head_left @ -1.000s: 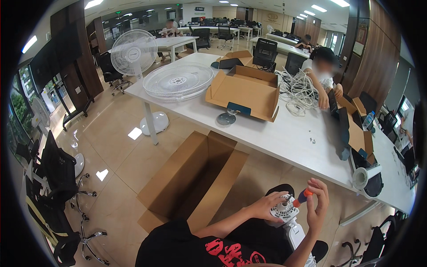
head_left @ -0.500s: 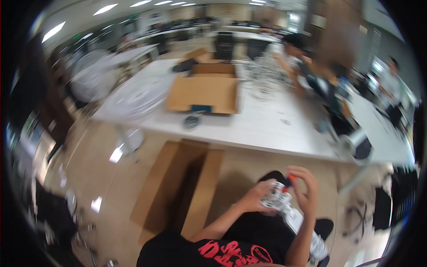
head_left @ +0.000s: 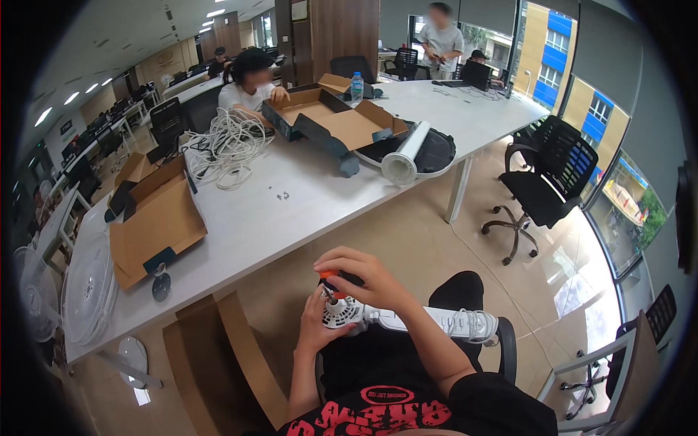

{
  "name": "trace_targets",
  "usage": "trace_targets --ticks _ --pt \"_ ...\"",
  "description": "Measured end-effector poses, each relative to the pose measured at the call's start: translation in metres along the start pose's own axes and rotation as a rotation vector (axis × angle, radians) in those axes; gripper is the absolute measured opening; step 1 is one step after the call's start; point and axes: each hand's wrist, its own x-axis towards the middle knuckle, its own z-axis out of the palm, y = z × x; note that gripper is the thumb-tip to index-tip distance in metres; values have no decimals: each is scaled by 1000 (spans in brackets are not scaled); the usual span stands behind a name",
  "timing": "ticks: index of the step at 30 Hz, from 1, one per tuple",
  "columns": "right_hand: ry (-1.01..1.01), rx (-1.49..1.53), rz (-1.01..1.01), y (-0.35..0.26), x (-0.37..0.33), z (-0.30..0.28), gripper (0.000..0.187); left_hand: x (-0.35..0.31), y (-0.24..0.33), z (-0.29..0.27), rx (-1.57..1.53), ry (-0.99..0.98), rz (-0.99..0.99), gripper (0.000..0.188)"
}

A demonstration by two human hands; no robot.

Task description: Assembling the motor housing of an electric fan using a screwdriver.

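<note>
One screwdriver, in right grip, vented housing beneath

An office: swivel chair, laptop, probably rows of desks behind.

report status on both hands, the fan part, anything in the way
Left hand holding white fan housing. Right hand gripping orange-ended screwdriver at housing. Open cardboard box on floor, left, apart from hands.
</note>
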Motion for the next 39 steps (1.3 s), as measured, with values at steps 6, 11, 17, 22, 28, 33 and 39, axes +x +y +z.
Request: trace_targets --ticks 6,11,17,22,28,33,39 --pt "34 -224 53 2 -3 -5 26 7 -3 2 -32 -101 -69 87" --pt "34 -32 -20 6 -1 -10 24 13 -5 7 -36 -18 32 77" --pt "121 -191 30 3 -8 -21 21 21 -9 10 -53 -110 -42 87" --pt "178 -163 -53 5 -8 -25 22 23 -8 15 -21 -59 47 85" --pt "118 -147 23 6 -12 -24 26 21 -13 13 -48 -120 -35 85" --pt "90 -173 97 4 -11 -15 29 19 -13 15 -28 -62 27 82" --pt "70 -85 -25 2 -9 -14 20 19 -8 12 -12 -52 40 84"
